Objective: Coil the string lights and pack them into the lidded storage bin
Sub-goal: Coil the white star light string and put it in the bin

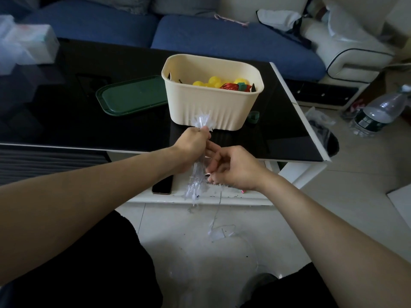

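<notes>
A bundle of clear plastic string lights (198, 160), already folded into a long narrow hank, is gripped around its upper part by the left hand (193, 146), whose fingers are curled round it. The hank's long axis runs nearly upright, from a tuft above the fist down to a frayed lower end below it. The right hand (231, 167) is held just beside the lower half, fingers bent; a thin strand appears to be pinched at the fingertips, though this is hard to make out. From there a loose tail of wire (216, 215) hangs to the pale tiled floor, where more of it lies uncoiled. The open cream ribbed plastic storage bin (211, 103) stands directly beyond the hands on the black glass table (66, 112), nearer the left hand, with yellow and red items already inside. Its dark green flat lid (131, 96) lies on the table against the bin's left side. The tail's far end is lost against the floor.
</notes>
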`<action>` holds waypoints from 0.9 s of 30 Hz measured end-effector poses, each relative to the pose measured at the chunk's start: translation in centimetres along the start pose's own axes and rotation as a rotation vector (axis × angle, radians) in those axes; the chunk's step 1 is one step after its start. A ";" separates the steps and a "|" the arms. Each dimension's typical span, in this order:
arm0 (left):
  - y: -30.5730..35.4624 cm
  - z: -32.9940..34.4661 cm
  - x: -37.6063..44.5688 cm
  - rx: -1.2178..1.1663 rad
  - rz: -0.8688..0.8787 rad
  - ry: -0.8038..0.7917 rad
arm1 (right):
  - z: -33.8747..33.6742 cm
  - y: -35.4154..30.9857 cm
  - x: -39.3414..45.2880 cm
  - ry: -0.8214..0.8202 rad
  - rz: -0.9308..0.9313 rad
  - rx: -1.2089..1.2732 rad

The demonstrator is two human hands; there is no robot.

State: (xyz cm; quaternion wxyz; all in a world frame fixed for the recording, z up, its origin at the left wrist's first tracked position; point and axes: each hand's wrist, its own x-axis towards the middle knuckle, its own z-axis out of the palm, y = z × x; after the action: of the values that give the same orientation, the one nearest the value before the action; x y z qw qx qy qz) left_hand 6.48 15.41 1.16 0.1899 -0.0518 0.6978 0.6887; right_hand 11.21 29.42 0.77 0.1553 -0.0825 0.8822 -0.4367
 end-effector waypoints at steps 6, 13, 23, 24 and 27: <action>-0.4 0.3 -0.1 0.136 -0.068 -0.076 | 0.0 -0.7 -0.1 0.050 0.075 -0.152; -0.6 0.2 -0.1 0.276 -0.065 -0.130 | 1.0 -1.1 0.3 0.218 0.028 -0.319; -0.4 -0.2 -0.9 0.308 -0.030 -0.133 | 0.8 -0.3 0.7 0.395 -0.019 -0.221; -0.3 -0.3 -0.9 0.304 -0.022 -0.129 | 0.7 -0.2 0.6 0.394 -0.012 -0.198; 0.0 -0.8 -0.7 0.246 0.007 -0.102 | 0.5 0.5 1.0 0.362 0.033 -0.109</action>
State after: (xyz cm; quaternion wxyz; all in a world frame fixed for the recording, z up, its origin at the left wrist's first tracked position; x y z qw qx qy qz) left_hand 6.97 14.47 1.36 0.2277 0.0093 0.7665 0.6005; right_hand 10.40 29.12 -0.13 -0.0035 0.0035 0.9193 -0.3935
